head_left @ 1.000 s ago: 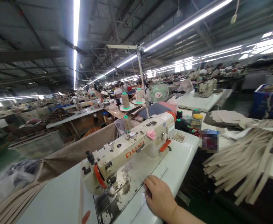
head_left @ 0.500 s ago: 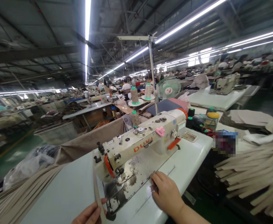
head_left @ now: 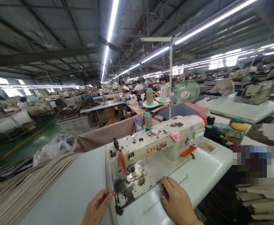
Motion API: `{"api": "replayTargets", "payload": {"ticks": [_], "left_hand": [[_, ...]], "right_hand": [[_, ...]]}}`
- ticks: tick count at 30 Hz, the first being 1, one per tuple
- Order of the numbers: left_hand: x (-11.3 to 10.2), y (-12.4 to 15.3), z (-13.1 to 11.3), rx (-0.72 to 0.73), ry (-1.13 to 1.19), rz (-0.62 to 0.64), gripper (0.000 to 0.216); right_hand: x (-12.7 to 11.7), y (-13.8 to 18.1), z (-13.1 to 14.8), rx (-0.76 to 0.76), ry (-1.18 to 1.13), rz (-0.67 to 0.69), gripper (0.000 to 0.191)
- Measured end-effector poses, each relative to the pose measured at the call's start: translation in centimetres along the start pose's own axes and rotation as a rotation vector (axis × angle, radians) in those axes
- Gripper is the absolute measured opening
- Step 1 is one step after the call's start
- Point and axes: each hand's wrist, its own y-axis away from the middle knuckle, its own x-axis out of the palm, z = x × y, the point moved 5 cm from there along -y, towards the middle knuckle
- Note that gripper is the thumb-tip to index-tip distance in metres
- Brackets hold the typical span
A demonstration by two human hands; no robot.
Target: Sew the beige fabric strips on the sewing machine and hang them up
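A long narrow beige fabric strip (head_left: 108, 175) runs along the left end of the sewing machine (head_left: 155, 147) and down over the table. My left hand (head_left: 98, 206) pinches this strip between thumb and fingers, left of the needle area. My right hand (head_left: 177, 200) rests on the tabletop at the front edge of the machine's worn metal bed (head_left: 148, 175). Its fingers are curled inward, and a small shiny bit shows near the thumb, too small to name. The presser foot (head_left: 132, 177) stands over the bed with no fabric visible under it.
Many beige strips (head_left: 33, 178) lie along the table's left side, and more strips (head_left: 263, 200) hang at lower right. Thread cones (head_left: 149, 97) and a green fan (head_left: 186, 91) stand behind the machine. A small tray (head_left: 207, 147) sits at the table's right. Other people work farther back.
The view has turned left, so the machine appears farther right. My left hand has moved up along the strip, closer to the machine bed. My right hand keeps its place by the bed edge.
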Motion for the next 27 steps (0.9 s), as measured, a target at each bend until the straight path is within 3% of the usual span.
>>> {"api": "replayTargets", "payload": {"ticks": [10,15,20,22,23,27], "left_hand": [[-0.7,-0.5,-0.3,0.182,-0.318,-0.164,0.053],[-0.7,-0.6,-0.4,0.232,-0.476,-0.254,0.048],[-0.4,-0.3,-0.9,0.276,-0.631,-0.291,0.038],[-0.2,-0.2,-1.0,0.283,-0.651,-0.305,0.035],[-0.1,-0.2,-1.1,0.292,-0.656,-0.307,0.035],[0.4,0.0,-1.4,0.351,-0.698,-0.303,0.030]], "right_hand": [[-0.1,-0.3,0.0,-0.038,-0.041,-0.021,0.024],[-3.3,-3.0,-0.6,-0.051,-0.134,-0.048,0.017],[-10.9,-9.6,-6.2,-0.079,0.078,-0.357,0.023],[-13.6,-13.3,-9.5,-0.011,0.237,-0.422,0.029],[-14.8,-15.2,-11.5,0.093,0.310,-0.438,0.031],[-17.2,-22.7,-19.9,0.534,0.435,-0.233,0.041]]}}
